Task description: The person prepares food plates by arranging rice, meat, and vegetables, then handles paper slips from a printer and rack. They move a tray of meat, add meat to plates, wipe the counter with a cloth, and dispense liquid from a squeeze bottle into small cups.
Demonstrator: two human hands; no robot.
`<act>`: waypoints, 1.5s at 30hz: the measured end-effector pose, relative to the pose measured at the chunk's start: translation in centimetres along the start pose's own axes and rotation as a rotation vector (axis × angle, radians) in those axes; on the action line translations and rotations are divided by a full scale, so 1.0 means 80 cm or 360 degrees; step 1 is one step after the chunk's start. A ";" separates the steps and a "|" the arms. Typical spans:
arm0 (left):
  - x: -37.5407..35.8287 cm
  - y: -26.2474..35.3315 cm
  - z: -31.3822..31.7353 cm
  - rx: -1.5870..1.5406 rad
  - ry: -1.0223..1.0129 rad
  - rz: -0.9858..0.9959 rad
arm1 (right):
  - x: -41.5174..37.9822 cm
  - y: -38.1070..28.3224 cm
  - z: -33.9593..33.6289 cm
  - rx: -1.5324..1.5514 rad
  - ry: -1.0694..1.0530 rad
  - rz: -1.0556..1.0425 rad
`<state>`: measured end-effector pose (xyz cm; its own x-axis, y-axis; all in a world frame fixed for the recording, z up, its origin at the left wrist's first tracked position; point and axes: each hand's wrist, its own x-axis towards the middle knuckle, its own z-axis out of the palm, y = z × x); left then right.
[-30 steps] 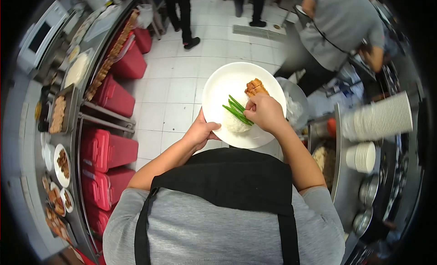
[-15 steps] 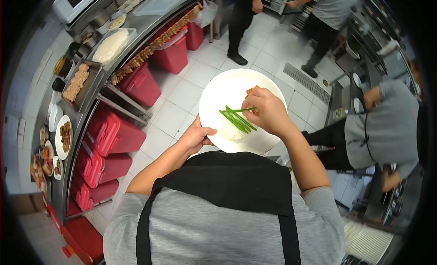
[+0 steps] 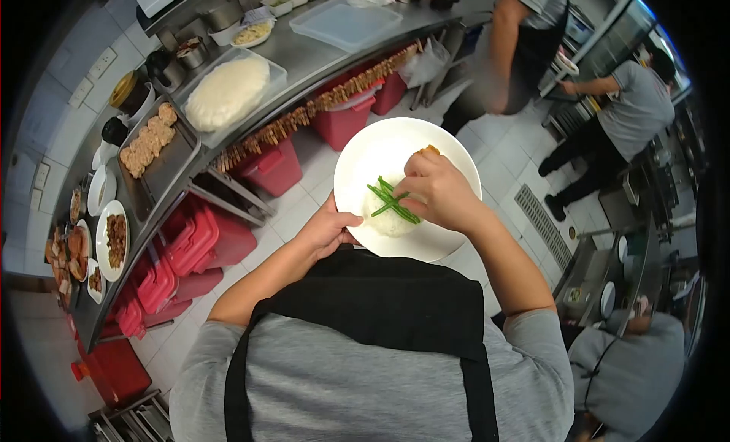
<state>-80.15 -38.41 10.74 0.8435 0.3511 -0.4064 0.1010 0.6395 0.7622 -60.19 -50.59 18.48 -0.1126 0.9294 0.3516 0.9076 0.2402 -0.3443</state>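
A round white plate (image 3: 361,149) is held up in front of my apron. My left hand (image 3: 325,228) grips its left edge, thumb on the rim and fingers underneath. Long green beans (image 3: 391,202) lie crossed over a mound of white rice (image 3: 386,224) on the plate. Above them, my right hand (image 3: 441,190) is pinched, its fingertips against the end of a green bean. A browned piece of food (image 3: 431,150) shows just past its knuckles, mostly hidden by the hand.
On the left, a steel counter (image 3: 323,60) bears a tub of white dough-like food (image 3: 228,92), a tray of pale meat (image 3: 149,142) and filled dishes. Red bins (image 3: 205,233) stand beneath. Co-workers stand ahead (image 3: 532,54), far right (image 3: 635,107) and near right (image 3: 631,366).
My view has turned rightward relative to the plate's surroundings, bringing the counter further into view. My right hand has shifted slightly, and the green beans now cross. Co-workers have moved.
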 end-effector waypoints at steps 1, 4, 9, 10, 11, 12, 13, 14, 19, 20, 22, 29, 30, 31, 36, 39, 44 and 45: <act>0.017 0.019 -0.011 0.0002 0.0032 0.0015 | 0.025 0.014 -0.005 0.0083 0.0053 0.0055; 0.073 0.069 -0.046 -0.0011 0.0079 0.0049 | 0.084 0.055 -0.032 0.0211 0.0312 0.0138; 0.153 0.138 -0.082 -0.0106 0.0267 0.0199 | 0.128 0.173 -0.065 0.0260 0.0401 0.0466; 0.160 0.143 -0.094 -0.0129 0.0295 0.0235 | 0.130 0.187 -0.069 0.0244 0.0400 0.0537; 0.175 0.157 -0.106 -0.0163 0.0366 0.0285 | 0.136 0.229 -0.070 0.0293 0.0380 0.0613; 0.186 0.170 -0.113 -0.0177 0.0430 0.0341 | 0.141 0.273 -0.065 0.0342 0.0346 0.0686; 0.197 0.180 -0.117 -0.0198 0.0496 0.0393 | 0.152 0.312 -0.057 0.0519 0.0376 0.0799; 0.208 0.190 -0.119 -0.0224 0.0568 0.0460 | 0.168 0.350 -0.049 0.0694 0.0391 0.0900; 0.234 0.237 -0.119 -0.0450 0.0827 0.0734 | 0.303 0.488 -0.007 0.0201 -0.0071 0.0125; 0.240 0.245 -0.114 -0.0472 0.0867 0.0813 | 0.335 0.511 0.008 0.0177 -0.0182 0.0055; 0.251 0.259 -0.101 -0.0579 0.0991 0.0943 | 0.388 0.559 0.037 -0.0096 -0.0274 -0.0141; 0.272 0.270 -0.069 -0.0703 0.1410 0.1151 | 0.451 0.669 0.165 0.0423 -0.0368 -0.0521; 0.278 0.267 -0.069 -0.0679 0.1440 0.1153 | 0.447 0.648 0.165 0.0460 -0.0446 -0.0457; 0.274 0.282 -0.071 -0.0717 0.1493 0.1155 | 0.459 0.601 0.139 0.0486 -0.0556 -0.0362; 0.302 0.288 -0.097 -0.0779 0.1627 0.1215 | 0.534 0.608 0.134 0.0360 -0.0247 -0.0586; 0.323 0.281 -0.115 -0.0802 0.1621 0.1098 | 0.610 0.681 0.081 0.0147 0.0070 -0.0252; 0.389 0.315 -0.104 -0.0709 0.1805 0.1054 | 0.707 0.906 0.124 -0.0165 0.0117 0.0151; 0.389 0.312 -0.110 -0.0713 0.1794 0.1070 | 0.722 0.902 0.129 -0.0198 0.0062 0.0029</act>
<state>-56.01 -5.52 12.72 -0.2362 0.8960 -0.3761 -0.5076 0.2162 0.8340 -5.37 23.29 4.95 -0.0819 0.9211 0.3806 0.9528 0.1844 -0.2413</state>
